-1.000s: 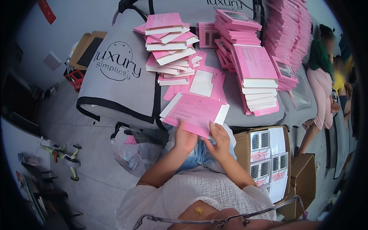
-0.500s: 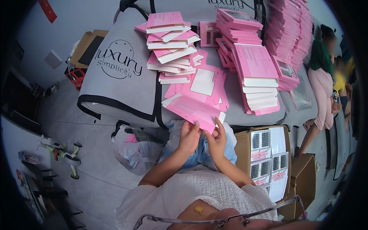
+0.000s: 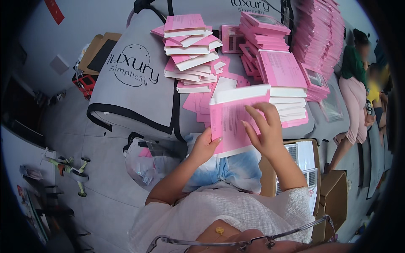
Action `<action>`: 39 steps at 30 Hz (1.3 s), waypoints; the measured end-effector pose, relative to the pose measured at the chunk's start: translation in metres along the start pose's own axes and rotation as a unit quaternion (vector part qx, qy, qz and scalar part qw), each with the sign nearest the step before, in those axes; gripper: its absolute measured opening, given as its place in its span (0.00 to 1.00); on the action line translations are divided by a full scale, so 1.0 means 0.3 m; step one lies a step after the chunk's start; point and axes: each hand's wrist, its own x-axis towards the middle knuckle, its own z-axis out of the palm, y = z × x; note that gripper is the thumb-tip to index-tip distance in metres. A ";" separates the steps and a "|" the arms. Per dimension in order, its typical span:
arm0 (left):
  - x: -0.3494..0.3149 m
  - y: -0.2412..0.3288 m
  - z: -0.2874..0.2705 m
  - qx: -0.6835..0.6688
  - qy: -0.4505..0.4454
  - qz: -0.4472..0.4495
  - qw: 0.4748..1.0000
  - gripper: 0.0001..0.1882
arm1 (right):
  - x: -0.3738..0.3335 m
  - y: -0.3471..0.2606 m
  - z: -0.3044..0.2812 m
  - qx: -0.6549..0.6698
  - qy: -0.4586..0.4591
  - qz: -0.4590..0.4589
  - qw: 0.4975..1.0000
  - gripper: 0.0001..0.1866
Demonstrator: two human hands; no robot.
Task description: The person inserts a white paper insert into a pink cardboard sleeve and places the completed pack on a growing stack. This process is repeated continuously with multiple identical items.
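Note:
In front of me I hold up a pink cardboard box (image 3: 231, 122), with its printed face toward me and a white flap along its top edge. My left hand (image 3: 205, 145) is closed on the box's lower left edge, thumb on the printed face. My right hand (image 3: 266, 128) is at the box's right side with its fingers apart; whether the fingertips touch the face I cannot tell. Behind the box, flat pink card blanks (image 3: 197, 105) with window cut-outs lie on the grey sofa. A leaning stack of pink boxes with white flaps (image 3: 192, 55) rises just beyond.
More pink boxes (image 3: 283, 69) are stacked to the right, beside a tall pile of plastic-wrapped pink packs (image 3: 318, 38). An open carton of packs with dark grids (image 3: 310, 179) stands right of my knees. A clear plastic bag (image 3: 145, 164) sits on the floor at left. Other people are at far right.
The pink box has been raised and turned upright, its printed face now toward me. My right hand has left its lower edge and moved right and up, fingers spreading.

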 end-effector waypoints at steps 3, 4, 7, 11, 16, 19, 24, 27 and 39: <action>-0.019 0.117 -0.038 0.231 -0.020 0.039 0.972 0.28 | 0.046 0.018 0.018 0.032 -0.059 0.029 0.997 0.21; -0.029 0.160 -0.048 0.269 -0.021 0.059 0.961 0.29 | 0.045 0.029 0.036 0.047 -0.084 0.050 0.994 0.21; -0.039 0.293 -0.068 0.376 -0.057 0.016 0.925 0.30 | -0.037 0.066 0.109 0.216 -0.100 0.189 0.953 0.20; -0.041 0.315 -0.067 0.435 -0.102 0.018 0.895 0.32 | -0.048 0.080 0.149 0.198 -0.001 0.159 0.967 0.15; -0.051 0.270 -0.028 0.504 -0.050 0.101 0.856 0.33 | -0.059 0.070 0.140 0.259 -0.030 0.309 0.914 0.18; -0.064 0.239 0.024 0.529 -0.032 0.162 0.832 0.34 | -0.079 0.105 0.153 0.304 -0.084 0.364 0.876 0.18; -0.074 0.223 0.055 0.565 -0.037 0.195 0.801 0.33 | -0.043 0.179 0.083 0.211 -0.435 0.424 0.766 0.12; -0.070 0.228 0.062 0.557 -0.050 0.193 0.806 0.32 | -0.093 0.175 0.125 0.456 -0.331 0.323 0.760 0.14; -0.040 0.250 0.046 0.384 -0.143 0.122 0.904 0.30 | -0.092 0.124 0.050 0.472 -0.305 0.339 0.754 0.21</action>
